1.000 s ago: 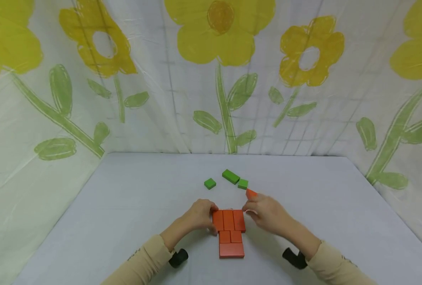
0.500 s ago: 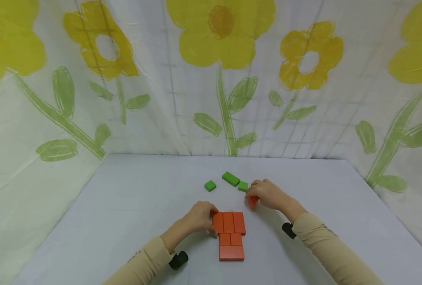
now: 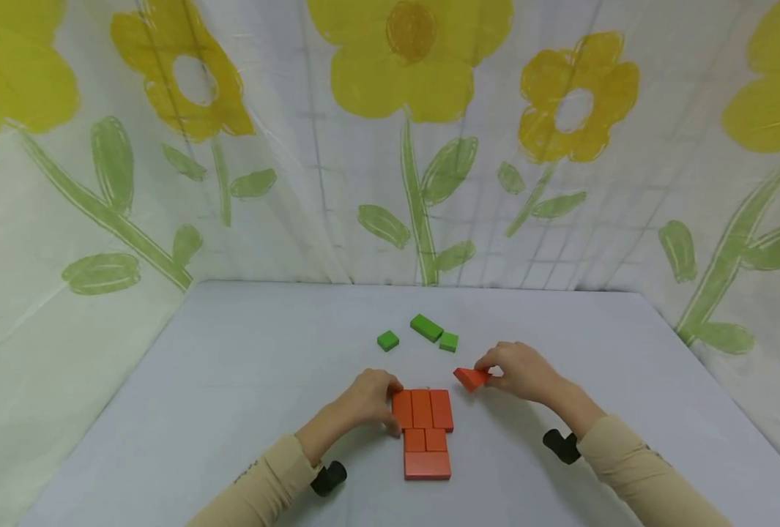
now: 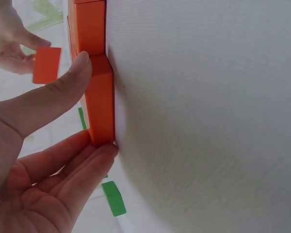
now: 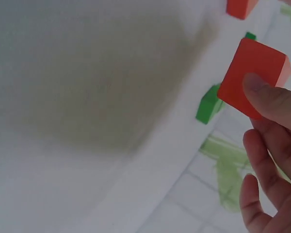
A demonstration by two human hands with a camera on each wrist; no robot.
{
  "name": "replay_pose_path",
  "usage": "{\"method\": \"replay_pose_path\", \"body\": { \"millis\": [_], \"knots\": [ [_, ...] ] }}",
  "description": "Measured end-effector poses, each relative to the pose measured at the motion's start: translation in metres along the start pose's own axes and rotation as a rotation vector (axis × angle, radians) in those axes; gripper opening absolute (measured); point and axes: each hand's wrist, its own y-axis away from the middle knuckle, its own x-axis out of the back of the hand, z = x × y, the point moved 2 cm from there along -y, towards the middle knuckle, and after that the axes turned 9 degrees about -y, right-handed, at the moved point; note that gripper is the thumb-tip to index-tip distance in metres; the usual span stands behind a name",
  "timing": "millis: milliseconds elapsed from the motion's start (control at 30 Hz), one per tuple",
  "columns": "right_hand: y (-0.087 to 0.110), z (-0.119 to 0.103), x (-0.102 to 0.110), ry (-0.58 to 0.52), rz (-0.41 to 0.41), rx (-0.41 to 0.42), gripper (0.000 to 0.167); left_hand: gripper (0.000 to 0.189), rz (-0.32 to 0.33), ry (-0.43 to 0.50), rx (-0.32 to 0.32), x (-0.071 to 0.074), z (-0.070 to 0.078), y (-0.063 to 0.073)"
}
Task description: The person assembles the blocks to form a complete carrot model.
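Observation:
In the head view, several orange-red blocks lie flat on the table: three upright ones side by side, two small ones (image 3: 425,440) below, then a wide one (image 3: 427,465). My left hand (image 3: 368,401) grips the upper left rectangular block (image 3: 402,408), thumb at its near end and fingertips at its far end, as the left wrist view of that block (image 4: 101,102) shows. To the right of the row, my right hand (image 3: 520,372) pinches an orange-red triangular block (image 3: 472,378) above the table. The right wrist view has the thumb on that block's face (image 5: 237,80).
Beyond the orange-red blocks lie three green blocks: a small one (image 3: 387,340) on the left, a longer one (image 3: 426,327) and another small one (image 3: 449,342) close beside it. A flower-printed curtain (image 3: 264,241) hangs behind the white table (image 3: 244,351).
My right hand has drawn back to the right and turned the triangular block, so its pointed end now faces down toward the near side. My left hand keeps its place.

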Motion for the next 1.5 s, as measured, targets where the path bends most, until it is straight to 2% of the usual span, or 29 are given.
{"method": "replay_pose_path", "body": {
  "millis": [100, 233, 433, 600, 767, 1067, 1367, 1500],
  "knots": [
    [0.006, -0.017, 0.001, -0.063, 0.03, -0.01, 0.018, 0.055, -0.002, -0.006, 0.007, 0.0, 0.0, 0.0],
    [0.013, -0.043, -0.003, -0.138, 0.044, 0.034, 0.019, 0.055, -0.002, -0.011, 0.009, 0.001, 0.001, 0.0],
    [0.026, -0.08, -0.018, -0.236, 0.001, 0.098, 0.022, 0.054, -0.002, -0.008, 0.017, 0.001, 0.002, 0.001],
    [0.037, -0.101, -0.033, -0.257, -0.024, 0.159, 0.018, 0.055, -0.002, -0.023, 0.02, 0.001, 0.002, 0.001],
    [0.04, -0.108, -0.044, -0.22, -0.093, 0.158, 0.016, 0.055, 0.007, -0.026, 0.011, 0.0, 0.001, 0.0],
    [0.037, -0.112, -0.052, -0.116, -0.141, 0.163, 0.016, 0.054, 0.004, -0.034, -0.002, -0.002, 0.001, -0.002],
    [0.032, -0.115, -0.055, -0.076, -0.121, 0.185, 0.016, 0.053, 0.005, -0.039, -0.005, -0.002, 0.001, -0.002],
    [0.03, -0.114, -0.055, -0.091, -0.116, 0.167, 0.015, 0.053, 0.009, -0.038, -0.006, -0.001, 0.002, 0.0]
  ]
}}
